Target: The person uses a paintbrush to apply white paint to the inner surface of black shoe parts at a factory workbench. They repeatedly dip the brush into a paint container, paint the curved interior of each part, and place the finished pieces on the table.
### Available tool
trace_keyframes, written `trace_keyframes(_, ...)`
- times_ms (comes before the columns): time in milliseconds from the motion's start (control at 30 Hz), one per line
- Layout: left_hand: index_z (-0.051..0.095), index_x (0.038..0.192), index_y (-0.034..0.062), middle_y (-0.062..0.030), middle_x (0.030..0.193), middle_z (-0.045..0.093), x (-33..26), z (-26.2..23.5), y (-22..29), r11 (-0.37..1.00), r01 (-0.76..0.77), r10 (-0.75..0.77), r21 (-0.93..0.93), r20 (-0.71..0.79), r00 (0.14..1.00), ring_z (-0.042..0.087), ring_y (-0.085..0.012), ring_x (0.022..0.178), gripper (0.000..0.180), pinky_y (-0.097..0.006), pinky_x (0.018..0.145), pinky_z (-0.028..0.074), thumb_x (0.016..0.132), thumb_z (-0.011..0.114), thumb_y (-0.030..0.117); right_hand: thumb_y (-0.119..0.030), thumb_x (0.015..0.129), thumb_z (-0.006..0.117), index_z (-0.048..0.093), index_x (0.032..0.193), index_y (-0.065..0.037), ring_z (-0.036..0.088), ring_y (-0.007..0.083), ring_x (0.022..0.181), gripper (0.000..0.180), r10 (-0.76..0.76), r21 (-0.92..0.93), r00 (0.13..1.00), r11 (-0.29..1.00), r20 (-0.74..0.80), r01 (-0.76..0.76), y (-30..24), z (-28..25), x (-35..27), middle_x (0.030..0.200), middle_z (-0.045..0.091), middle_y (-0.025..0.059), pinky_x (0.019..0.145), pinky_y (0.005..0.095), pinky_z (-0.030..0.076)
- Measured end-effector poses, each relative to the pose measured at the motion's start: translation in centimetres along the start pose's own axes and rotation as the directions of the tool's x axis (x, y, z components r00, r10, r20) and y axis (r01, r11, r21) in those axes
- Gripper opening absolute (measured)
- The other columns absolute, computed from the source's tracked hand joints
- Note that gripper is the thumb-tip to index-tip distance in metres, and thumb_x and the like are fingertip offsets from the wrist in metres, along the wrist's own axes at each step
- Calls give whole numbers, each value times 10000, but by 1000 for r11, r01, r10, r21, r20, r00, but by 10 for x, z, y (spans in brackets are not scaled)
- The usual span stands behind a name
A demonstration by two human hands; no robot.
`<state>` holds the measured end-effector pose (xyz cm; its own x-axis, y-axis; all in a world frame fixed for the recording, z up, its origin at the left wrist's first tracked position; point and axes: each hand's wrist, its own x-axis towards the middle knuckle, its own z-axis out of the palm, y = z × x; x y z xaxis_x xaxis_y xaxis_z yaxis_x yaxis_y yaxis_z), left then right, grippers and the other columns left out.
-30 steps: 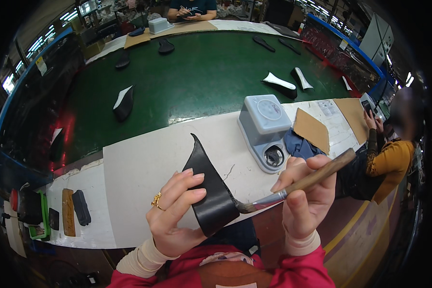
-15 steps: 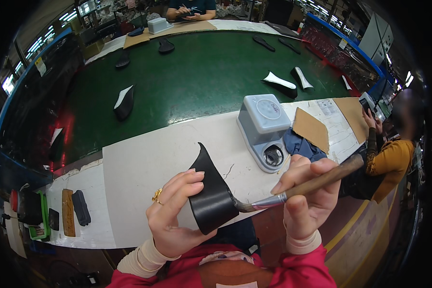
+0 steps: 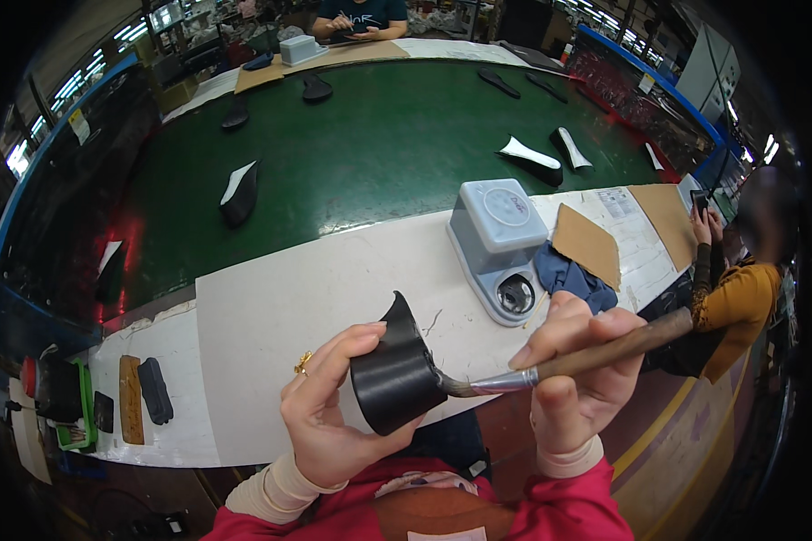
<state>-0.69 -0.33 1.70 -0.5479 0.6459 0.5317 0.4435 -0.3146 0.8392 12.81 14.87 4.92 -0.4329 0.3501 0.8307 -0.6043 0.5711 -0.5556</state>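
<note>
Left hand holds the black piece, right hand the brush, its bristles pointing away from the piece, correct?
One slip: the head view shows the bristles pointing toward the black piece, at its edge. The left hand does hold the piece, the right hand the brush.

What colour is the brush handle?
The brush handle is brown; it shows best in the head view.

White sheet (image 3: 316, 279) open beyond black piece (image 3: 392, 383); container (image 3: 498, 225) blocks way past brush (image 3: 570, 362).

I'm seeing a grey-blue container (image 3: 499, 218) standing on the white worktop (image 3: 271, 334). Black-and-white pieces (image 3: 534, 162) are lying on the green surface (image 3: 370, 135).
</note>
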Motion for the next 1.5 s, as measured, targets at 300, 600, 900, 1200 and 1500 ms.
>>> trace_keyframes(300,510,1156,-64,-154,1135,551,-2,1,2,983,133,-133,-126,13,991,565,-207,1062,661,-310,924,456,564,801,-27,-107,805,665,360,1163,-61,504,126,622,472,-16,-85,1000,996,25,18,-1,2,1,781,647,132,756,353,309)
trace_keyframes(600,497,1172,-64,-125,1125,548,-4,0,3,928,271,-269,-258,42,962,568,-184,1045,649,-295,934,462,594,791,-46,-108,807,662,354,1127,-87,512,126,608,445,-17,-111,999,994,44,22,0,7,2,786,648,123,786,376,302)
trace_keyframes(900,477,1178,-66,-129,1105,579,-3,-3,2,889,325,-314,-322,86,945,577,-174,1029,637,-297,917,471,616,776,-54,-101,790,676,366,1116,-99,523,134,641,449,-15,-115,998,993,64,22,3,8,2,797,645,111,771,369,309)
trace_keyframes(1200,456,1202,-73,-125,1092,589,-6,-5,-1,784,452,-436,-425,141,889,576,-168,1026,654,-299,900,479,632,774,-46,-91,779,681,372,1113,-104,528,143,655,455,-48,-162,993,985,106,65,6,9,3,810,647,104,747,370,308)
trace_keyframes(1500,477,1193,-73,-110,1087,595,-4,-7,-5,714,507,-476,-483,196,857,576,-146,1005,629,-284,894,474,642,777,-27,-64,781,675,373,1119,-120,523,145,658,457,-32,-197,989,978,145,60,6,9,2,802,647,87,751,381,305)
